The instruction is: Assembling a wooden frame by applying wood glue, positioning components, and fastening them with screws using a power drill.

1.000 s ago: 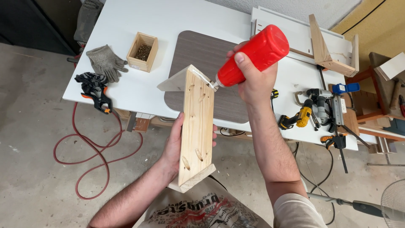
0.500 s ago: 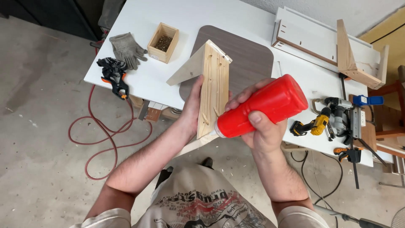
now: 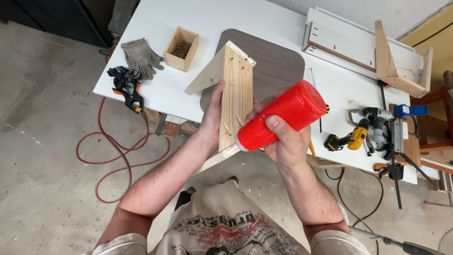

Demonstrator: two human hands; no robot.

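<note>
My left hand [image 3: 212, 118] grips a pale wooden piece [image 3: 236, 94] by its left edge and holds it in the air in front of the white table [image 3: 264, 23]. The board's long face points up at me, with a second board joined at an angle on its far end. My right hand [image 3: 285, 141] is wrapped around a red glue bottle [image 3: 283, 120]. The bottle lies tilted, its nozzle touching the near end of the board's face. Glue beads show on the wood near the nozzle.
On the table lie a grey mat [image 3: 278, 61], a small wooden box of screws [image 3: 180, 48], grey gloves [image 3: 140, 56], a black clamp [image 3: 126, 85], a yellow and black drill [image 3: 351, 137], more clamps and wooden parts [image 3: 391, 61] at the right. A red hose [image 3: 106, 156] loops on the concrete floor.
The bottle's nozzle has moved from the far end of the board's face down to its near end. The view has shifted, and the board sits higher in it.
</note>
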